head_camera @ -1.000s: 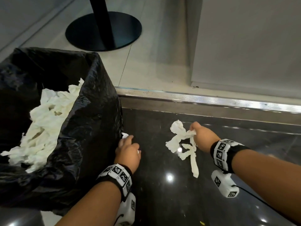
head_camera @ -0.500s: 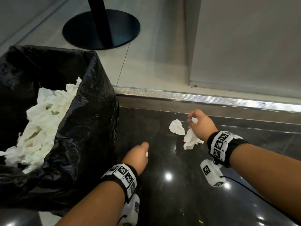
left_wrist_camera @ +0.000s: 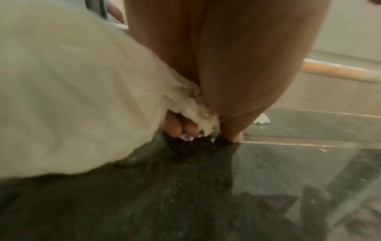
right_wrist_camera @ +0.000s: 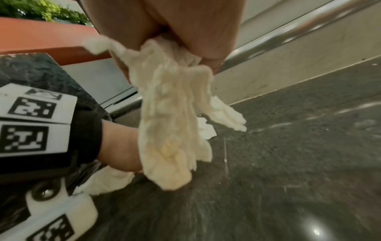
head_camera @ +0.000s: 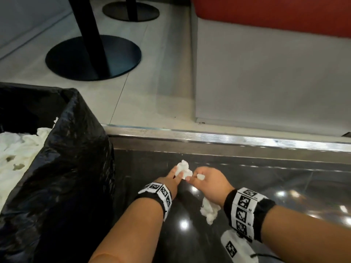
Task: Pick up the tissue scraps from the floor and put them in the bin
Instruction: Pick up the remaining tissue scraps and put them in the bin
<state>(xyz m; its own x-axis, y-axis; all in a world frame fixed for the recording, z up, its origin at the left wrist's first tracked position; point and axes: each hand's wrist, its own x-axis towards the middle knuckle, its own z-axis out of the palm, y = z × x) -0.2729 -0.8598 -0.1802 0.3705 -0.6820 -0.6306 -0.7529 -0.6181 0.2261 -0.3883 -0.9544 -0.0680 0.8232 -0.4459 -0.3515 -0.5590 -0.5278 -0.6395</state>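
Note:
A crumpled white tissue scrap (head_camera: pixel 183 167) lies on the dark polished floor (head_camera: pixel 266 186) just before the metal strip. My left hand (head_camera: pixel 177 175) reaches onto it. In the left wrist view its curled fingers (left_wrist_camera: pixel 177 128) pinch white tissue (left_wrist_camera: pixel 198 110) against the thumb. My right hand (head_camera: pixel 193 176) is right beside it and grips a long tissue wad (head_camera: pixel 209 209) that hangs below the palm, also seen as the wad (right_wrist_camera: pixel 171 122). The bin (head_camera: pixel 66 158), lined with a black bag, stands at the left with a heap of tissue (head_camera: pixel 17 149) inside.
A metal threshold strip (head_camera: pixel 228 138) crosses the floor beyond the hands. Black round table bases (head_camera: pixel 93 57) stand on the pale tiles behind. A grey bench base with a red seat (head_camera: pixel 266 16) is at the back right. One small scrap (right_wrist_camera: pixel 206 130) lies on the floor.
My left hand has moved forward and right from beside the bin to the loose scrap. My right hand has shifted left with its wad, so both hands now meet.

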